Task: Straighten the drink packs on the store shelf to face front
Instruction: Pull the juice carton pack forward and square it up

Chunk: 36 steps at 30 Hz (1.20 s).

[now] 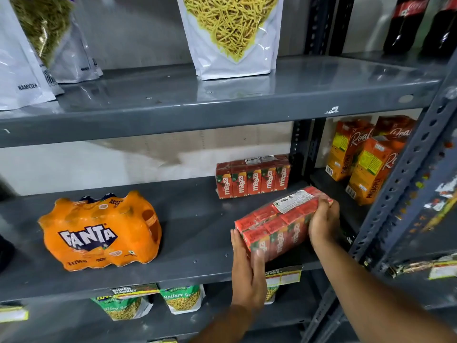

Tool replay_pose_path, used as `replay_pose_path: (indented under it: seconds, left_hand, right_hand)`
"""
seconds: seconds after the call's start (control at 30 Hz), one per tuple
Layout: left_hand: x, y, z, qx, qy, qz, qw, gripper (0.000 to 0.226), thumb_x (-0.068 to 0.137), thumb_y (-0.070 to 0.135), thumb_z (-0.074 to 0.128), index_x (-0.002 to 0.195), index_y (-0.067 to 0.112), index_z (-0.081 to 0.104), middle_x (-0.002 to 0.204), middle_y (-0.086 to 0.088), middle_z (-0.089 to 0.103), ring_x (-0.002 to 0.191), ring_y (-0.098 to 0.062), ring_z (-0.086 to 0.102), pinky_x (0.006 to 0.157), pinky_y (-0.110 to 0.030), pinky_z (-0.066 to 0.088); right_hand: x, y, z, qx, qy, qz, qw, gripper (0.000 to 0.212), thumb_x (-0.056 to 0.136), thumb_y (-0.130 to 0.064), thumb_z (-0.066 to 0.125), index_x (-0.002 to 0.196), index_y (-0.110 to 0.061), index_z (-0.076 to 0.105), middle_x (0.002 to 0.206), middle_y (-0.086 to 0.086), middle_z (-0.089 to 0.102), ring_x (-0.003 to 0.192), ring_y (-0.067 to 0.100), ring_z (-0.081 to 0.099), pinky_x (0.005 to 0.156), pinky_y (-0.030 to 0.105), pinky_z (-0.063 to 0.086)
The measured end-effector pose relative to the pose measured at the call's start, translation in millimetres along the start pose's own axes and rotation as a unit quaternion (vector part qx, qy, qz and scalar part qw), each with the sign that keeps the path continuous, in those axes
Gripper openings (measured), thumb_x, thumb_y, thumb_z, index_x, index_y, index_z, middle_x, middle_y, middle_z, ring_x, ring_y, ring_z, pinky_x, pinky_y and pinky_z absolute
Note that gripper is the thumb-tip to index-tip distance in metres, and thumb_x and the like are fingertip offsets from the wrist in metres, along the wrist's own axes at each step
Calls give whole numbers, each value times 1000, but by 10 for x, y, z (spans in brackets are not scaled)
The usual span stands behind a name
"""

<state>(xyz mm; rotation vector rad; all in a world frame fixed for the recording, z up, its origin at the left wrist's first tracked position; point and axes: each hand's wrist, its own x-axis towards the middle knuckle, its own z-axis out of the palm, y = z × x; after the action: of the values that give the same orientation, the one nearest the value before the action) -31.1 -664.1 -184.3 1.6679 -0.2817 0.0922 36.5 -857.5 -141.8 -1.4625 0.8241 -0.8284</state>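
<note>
Hands on a red Maaza pack at the near right of the middle shelf.

The left hand (247,273) lies flat with fingers together against the near left end of the red Maaza pack (280,222), and the right hand (324,220) is wrapped over its far right end. The pack sits at an angle on the grey middle shelf (193,219). A second Maaza pack (252,177) stands far behind it, facing front. The orange Fanta pack (99,231) stands well apart to the left.
</note>
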Motion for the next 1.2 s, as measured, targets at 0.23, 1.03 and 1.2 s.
replay_pose_path:
  seconds: [0.23, 1.03, 1.2]
  left_hand:
    - [606, 254, -239, -129, 13, -109, 986, 55, 96, 56, 41, 144, 29, 45, 131, 0, 65, 118, -11, 64, 103, -41, 51]
    - [557, 262, -359, -155, 7, -181, 971, 35, 100, 38, 47, 132, 29, 57, 112, 6, 74, 102, -11, 72, 89, -31, 57]
    - [572, 305, -336, -152, 28, -192, 969, 51, 100, 50, 37, 138, 18, 51, 126, -7, 68, 110, -16, 69, 77, -20, 59]
  right_hand:
    - [-116, 80, -12, -52, 1, -8, 999, 56, 83, -51, 39, 124, -15, 51, 125, 20, 58, 107, 38, 60, 88, 42, 48]
    - [-140, 131, -417, 103, -154, 17, 983, 41, 96, -40, 49, 136, -29, 50, 117, 3, 65, 99, 16, 66, 75, 33, 54]
    - [-133, -13, -427, 120, -126, 10, 985, 44, 102, -41, 37, 141, -23, 48, 121, 2, 58, 100, 14, 62, 73, 25, 50]
